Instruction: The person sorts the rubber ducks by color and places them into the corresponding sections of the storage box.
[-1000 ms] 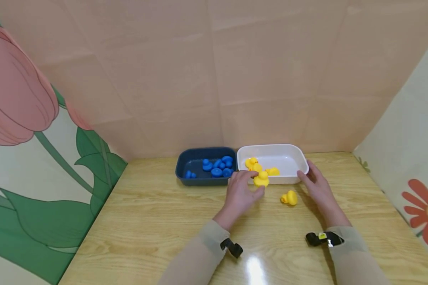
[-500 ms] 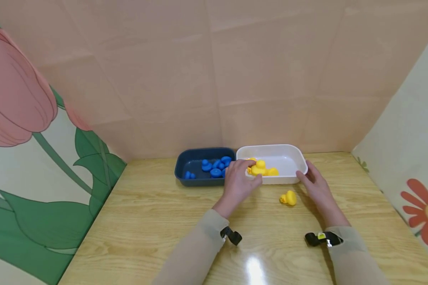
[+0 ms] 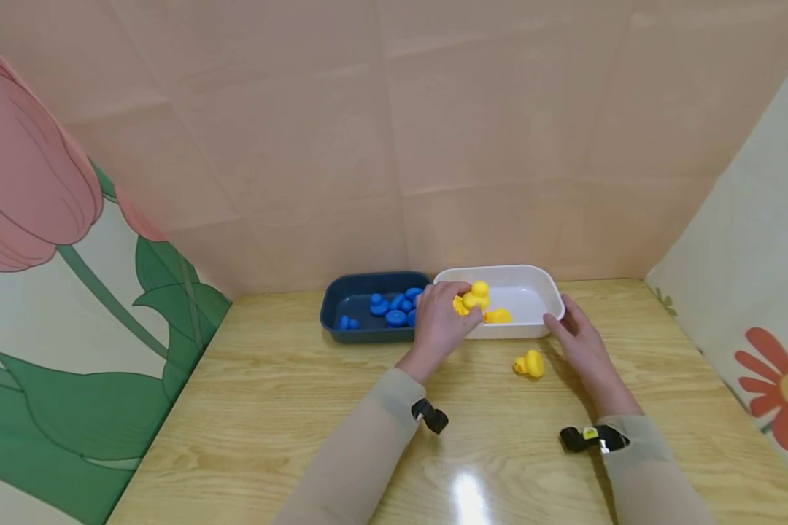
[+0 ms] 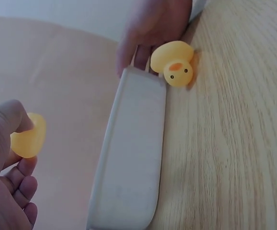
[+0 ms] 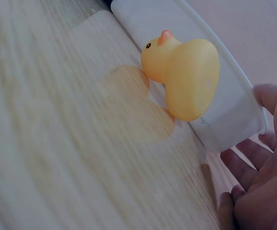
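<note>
My left hand (image 3: 441, 317) pinches a yellow rubber duck (image 3: 478, 294) between thumb and fingers, over the left part of the white tray (image 3: 525, 332). In the left wrist view that held duck (image 4: 32, 136) is partly covered by the thumb. Several yellow ducks (image 3: 499, 316) lie inside the tray, some behind my left hand. My right hand (image 3: 586, 350) grips the tray's right front corner, thumb at the rim and fingers round the end. Another rubber duck (image 3: 530, 363) lies tipped on its side on the table just before the tray; the right wrist view shows this duck (image 5: 189, 79) close up.
A dark blue tray (image 3: 331, 332) stands left of the white one, with several blue ducks (image 3: 396, 318) in it. Both trays sit on the wooden table (image 3: 289, 408) near its back edge, against a pinkish backdrop (image 3: 315, 182).
With the duck in its fingers, my left hand has moved forward, from the tray's front rim to over its inside. My right hand keeps its place at the corner.
</note>
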A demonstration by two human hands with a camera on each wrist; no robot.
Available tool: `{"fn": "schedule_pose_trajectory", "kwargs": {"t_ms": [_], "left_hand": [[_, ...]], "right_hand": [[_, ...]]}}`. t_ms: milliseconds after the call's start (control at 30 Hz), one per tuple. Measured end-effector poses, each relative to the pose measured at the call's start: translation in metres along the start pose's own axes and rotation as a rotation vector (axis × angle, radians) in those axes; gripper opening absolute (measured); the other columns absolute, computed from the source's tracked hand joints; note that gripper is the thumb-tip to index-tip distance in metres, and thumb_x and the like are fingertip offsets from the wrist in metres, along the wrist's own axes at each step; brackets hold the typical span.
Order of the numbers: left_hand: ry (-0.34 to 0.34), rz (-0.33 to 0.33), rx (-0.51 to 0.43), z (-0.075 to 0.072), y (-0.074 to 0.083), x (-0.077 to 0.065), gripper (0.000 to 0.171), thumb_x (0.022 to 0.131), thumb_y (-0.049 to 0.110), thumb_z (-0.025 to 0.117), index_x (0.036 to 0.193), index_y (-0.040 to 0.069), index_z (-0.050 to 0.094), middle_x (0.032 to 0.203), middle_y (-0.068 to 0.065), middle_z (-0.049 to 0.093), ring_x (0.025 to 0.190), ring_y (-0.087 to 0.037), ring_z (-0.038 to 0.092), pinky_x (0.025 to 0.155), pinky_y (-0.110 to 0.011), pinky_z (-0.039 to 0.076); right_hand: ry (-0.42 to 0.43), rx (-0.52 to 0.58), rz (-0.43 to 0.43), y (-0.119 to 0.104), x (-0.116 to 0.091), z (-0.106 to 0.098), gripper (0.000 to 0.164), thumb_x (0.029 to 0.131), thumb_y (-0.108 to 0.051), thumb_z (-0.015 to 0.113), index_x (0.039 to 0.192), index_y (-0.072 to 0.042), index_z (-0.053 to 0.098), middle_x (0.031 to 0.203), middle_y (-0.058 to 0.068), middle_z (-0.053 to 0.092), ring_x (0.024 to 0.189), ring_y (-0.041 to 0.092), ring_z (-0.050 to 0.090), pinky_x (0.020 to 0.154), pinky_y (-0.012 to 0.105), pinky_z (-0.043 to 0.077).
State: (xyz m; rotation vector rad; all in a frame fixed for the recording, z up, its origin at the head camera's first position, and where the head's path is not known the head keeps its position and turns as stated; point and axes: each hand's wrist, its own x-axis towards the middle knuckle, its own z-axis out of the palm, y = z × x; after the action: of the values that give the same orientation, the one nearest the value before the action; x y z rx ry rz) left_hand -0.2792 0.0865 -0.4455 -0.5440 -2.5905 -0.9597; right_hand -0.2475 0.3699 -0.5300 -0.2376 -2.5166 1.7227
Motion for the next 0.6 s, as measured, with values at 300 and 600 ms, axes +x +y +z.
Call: {"fn": "schedule_pose_trajectory", "kwargs": {"t_ms": [300,600], "left_hand": [[0.019,0.010,0.018,0.008,-0.006,0.012,0.038,0.096,0.034,0.083,0.131,0.021,0.080,0.124,0.006,0.075,0.114,-0.019,0.061,0.098,-0.037,0.045],[0.002,-0.056,0.032,0.012,-0.003,0.019,0.040,0.098,0.036,0.083,0.135,0.022,0.079,0.134,0.006,0.073,0.127,-0.021,0.059,0.113,-0.039,0.043]], "right_hand": [[-0.004,0.000,-0.014,-0.001,0.001,0.001,0.099,0.109,-0.068,0.054,0.179,-0.021,0.001,0.182,0.019,0.012,0.165,0.050,0.017,0.128,0.071,0.019],[-0.009,-0.011,-0.004,0.000,0.000,0.001,0.098,0.110,-0.067,0.053,0.179,-0.021,0.000,0.182,0.020,0.011,0.165,0.051,0.016,0.127,0.072,0.019]]}}
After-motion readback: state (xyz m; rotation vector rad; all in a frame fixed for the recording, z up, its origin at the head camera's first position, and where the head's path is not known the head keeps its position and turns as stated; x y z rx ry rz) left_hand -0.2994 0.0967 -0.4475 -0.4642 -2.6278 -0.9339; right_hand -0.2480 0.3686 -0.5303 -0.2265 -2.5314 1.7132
